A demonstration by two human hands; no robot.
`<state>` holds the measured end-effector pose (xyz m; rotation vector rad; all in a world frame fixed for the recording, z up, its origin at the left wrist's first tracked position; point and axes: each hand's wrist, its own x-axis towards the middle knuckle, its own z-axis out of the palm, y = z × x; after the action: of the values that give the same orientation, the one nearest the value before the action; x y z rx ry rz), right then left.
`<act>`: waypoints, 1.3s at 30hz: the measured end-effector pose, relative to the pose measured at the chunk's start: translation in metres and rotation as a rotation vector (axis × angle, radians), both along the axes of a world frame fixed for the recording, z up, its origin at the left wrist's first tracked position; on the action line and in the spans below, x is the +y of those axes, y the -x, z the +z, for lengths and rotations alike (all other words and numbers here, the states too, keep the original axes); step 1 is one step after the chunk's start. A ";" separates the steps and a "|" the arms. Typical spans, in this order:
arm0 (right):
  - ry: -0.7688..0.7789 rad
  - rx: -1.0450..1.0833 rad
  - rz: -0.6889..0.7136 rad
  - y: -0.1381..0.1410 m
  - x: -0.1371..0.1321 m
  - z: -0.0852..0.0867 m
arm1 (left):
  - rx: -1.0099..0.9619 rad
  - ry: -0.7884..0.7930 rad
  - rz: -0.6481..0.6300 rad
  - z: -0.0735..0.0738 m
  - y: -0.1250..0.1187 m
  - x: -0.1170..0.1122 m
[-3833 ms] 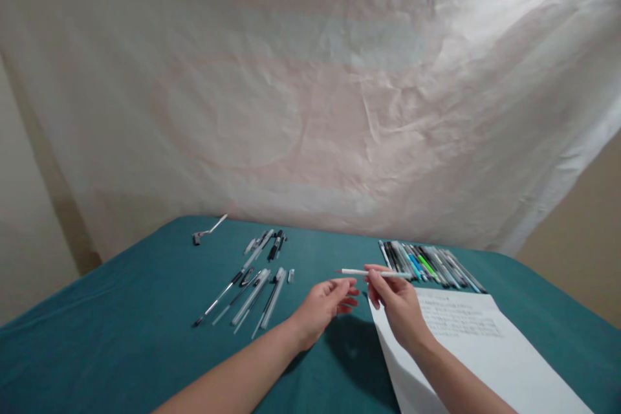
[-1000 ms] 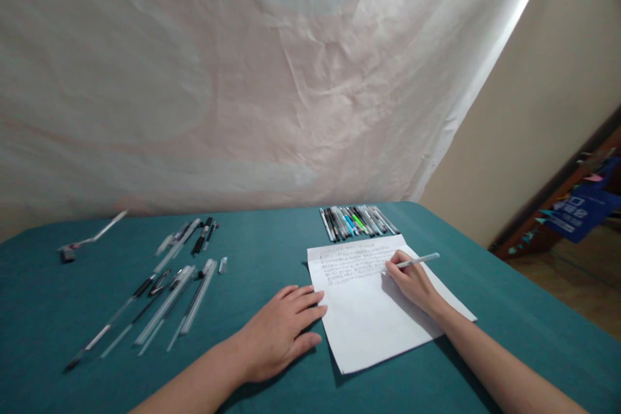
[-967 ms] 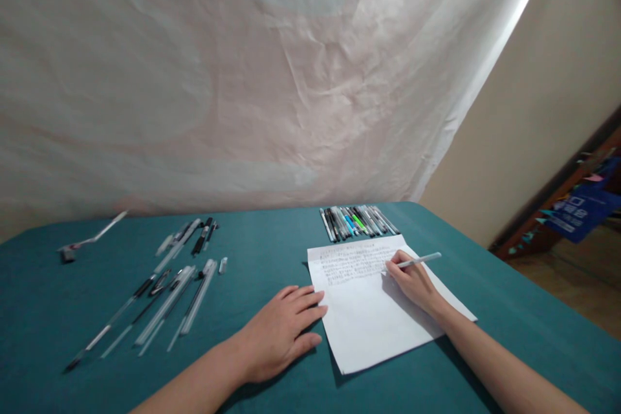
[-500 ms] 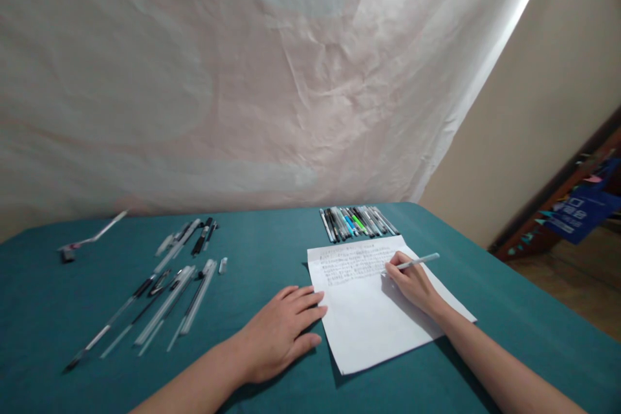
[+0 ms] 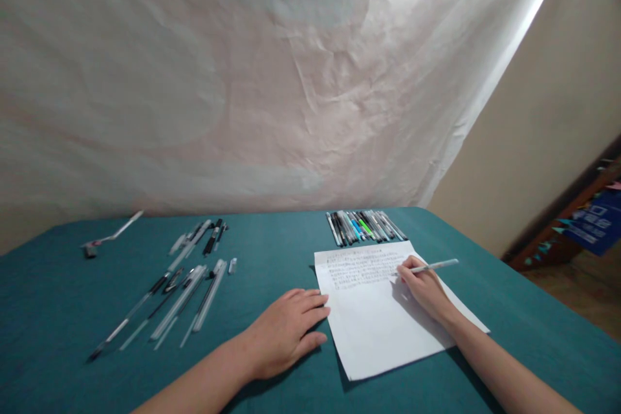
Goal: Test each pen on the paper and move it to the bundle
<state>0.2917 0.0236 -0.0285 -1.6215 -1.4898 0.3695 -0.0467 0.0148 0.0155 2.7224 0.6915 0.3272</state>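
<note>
A white sheet of paper (image 5: pixel 378 330) lies on the teal table, with several lines of handwriting across its upper part. My right hand (image 5: pixel 424 288) rests on the sheet, its fingers pinched round a pale, translucent pen (image 5: pixel 441 264). The tip of the pen is at the right end of the lowest written lines; the fingers partly hide it. Lying flat on the table, my left hand (image 5: pixel 291 333) touches the sheet's left edge with its fingertips. Its fingers are stretched out and hold nothing.
Beyond the paper, a row of pens (image 5: pixel 363 228) lies side by side. To the left are several pen barrels (image 5: pixel 211 294), refills and caps (image 5: pixel 233 265). A thin white item with a dark end (image 5: pixel 91 250) lies at far left. A pale sheet (image 5: pixel 266 110) hangs behind the table (image 5: pixel 272 246).
The whole view has shifted, so table, paper and pens sit slightly further right. My right hand keeps hold of the pen at the written lines, and my left hand stays at the paper's edge.
</note>
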 end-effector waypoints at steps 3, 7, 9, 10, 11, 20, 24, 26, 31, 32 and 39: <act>0.053 -0.005 -0.006 -0.001 -0.002 -0.002 | -0.005 -0.081 0.139 -0.001 0.007 0.010; 0.106 -0.027 0.014 -0.001 -0.004 -0.001 | 0.090 -0.188 0.520 0.003 0.030 0.034; 0.101 -0.025 0.005 -0.001 -0.004 -0.001 | 0.208 -0.275 0.712 0.009 0.046 0.044; 0.091 -0.023 -0.003 -0.002 -0.004 -0.002 | 0.237 -0.297 0.772 0.012 0.054 0.048; 0.076 -0.023 -0.008 -0.002 -0.004 -0.003 | 0.257 -0.312 0.816 0.015 0.062 0.052; -0.012 -0.168 0.014 0.001 -0.007 -0.001 | 0.294 -0.303 0.936 0.011 0.081 0.063; -0.011 -0.204 0.075 0.011 -0.012 0.008 | 0.240 -0.276 0.950 0.009 0.077 0.062; -0.033 -0.226 0.132 0.018 -0.014 0.009 | 0.198 -0.243 0.960 0.009 0.076 0.061; -0.065 -0.301 0.283 0.061 -0.018 0.017 | 0.000 -0.090 0.960 0.006 0.075 0.060; -0.069 -0.319 0.333 0.074 -0.019 0.020 | -0.060 -0.047 0.955 0.005 0.074 0.060; -0.204 -0.187 0.646 0.167 -0.016 0.047 | -0.602 0.450 0.820 0.002 0.050 0.056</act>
<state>0.1246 0.0078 0.0189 -1.0049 -2.1101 0.4062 -0.0970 0.0711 0.0176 1.6693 1.4304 0.9749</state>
